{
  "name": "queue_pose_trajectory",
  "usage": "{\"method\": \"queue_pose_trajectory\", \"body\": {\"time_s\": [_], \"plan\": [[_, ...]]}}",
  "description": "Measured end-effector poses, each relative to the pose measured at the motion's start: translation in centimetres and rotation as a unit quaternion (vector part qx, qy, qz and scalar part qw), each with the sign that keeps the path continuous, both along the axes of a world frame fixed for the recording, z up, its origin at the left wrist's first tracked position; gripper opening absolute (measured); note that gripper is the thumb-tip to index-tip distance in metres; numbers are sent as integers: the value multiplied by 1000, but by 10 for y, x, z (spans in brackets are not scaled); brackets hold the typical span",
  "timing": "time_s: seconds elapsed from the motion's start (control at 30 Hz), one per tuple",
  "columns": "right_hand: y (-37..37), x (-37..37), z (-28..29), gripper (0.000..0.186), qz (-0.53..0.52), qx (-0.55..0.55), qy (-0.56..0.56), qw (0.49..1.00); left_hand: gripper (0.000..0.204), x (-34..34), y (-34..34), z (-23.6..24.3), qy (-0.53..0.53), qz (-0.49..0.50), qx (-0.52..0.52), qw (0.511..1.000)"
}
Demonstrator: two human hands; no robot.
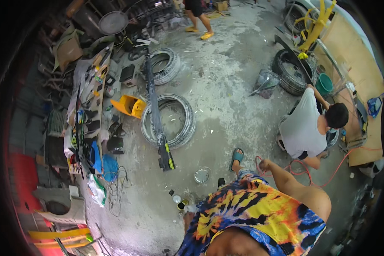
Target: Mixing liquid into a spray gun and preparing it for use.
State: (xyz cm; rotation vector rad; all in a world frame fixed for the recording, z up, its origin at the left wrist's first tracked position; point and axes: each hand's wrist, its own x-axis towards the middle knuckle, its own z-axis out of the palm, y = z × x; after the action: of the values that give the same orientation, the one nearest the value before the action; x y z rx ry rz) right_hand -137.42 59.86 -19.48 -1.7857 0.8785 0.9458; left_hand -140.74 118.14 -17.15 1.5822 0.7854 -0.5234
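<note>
My left hand (pixel 188 218) is low by the floor at my shirt's edge, beside a small open can (pixel 182 205) with dark and yellowish contents. Something whitish lies against that hand; its fingers are mostly hidden. A round pale lid (pixel 176 199) sits next to the can. My right hand (pixel 265 165) is out to the right of my foot, its fingers curled. A thin red hose (pixel 302 164) loops close around it; whether the hand grips the hose is unclear. Ahead, a long dark car trim piece (pixel 153 102) lies across two dusty tires (pixel 191 128).
A person in a white sleeveless top (pixel 304 128) crouches at right by a tire (pixel 286 81) and green bucket (pixel 324 84). A clear round dish (pixel 202 175) and yellow plastic part (pixel 130 106) lie on the floor. A cluttered bench (pixel 87 81) runs along the left. Another person's legs (pixel 200 21) show far off.
</note>
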Motion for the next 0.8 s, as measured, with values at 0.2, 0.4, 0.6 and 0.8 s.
{"method": "queue_pose_trajectory", "body": {"time_s": [0.2,0.4,0.6,0.8], "plan": [[-119,133,19,26,-135,-36,-165,976,32,176,-118,37,51,-164,41,984],[-171,247,15,28,-211,-46,-128,968,25,366,-190,14,55,-172,31,983],[-209,359,-19,38,-140,-7,-62,988,28,494,-223,-16,143,-209,41,966],[-296,524,36,34,-259,17,-37,965,23,725,-228,-83,172,-244,64,952]]}}
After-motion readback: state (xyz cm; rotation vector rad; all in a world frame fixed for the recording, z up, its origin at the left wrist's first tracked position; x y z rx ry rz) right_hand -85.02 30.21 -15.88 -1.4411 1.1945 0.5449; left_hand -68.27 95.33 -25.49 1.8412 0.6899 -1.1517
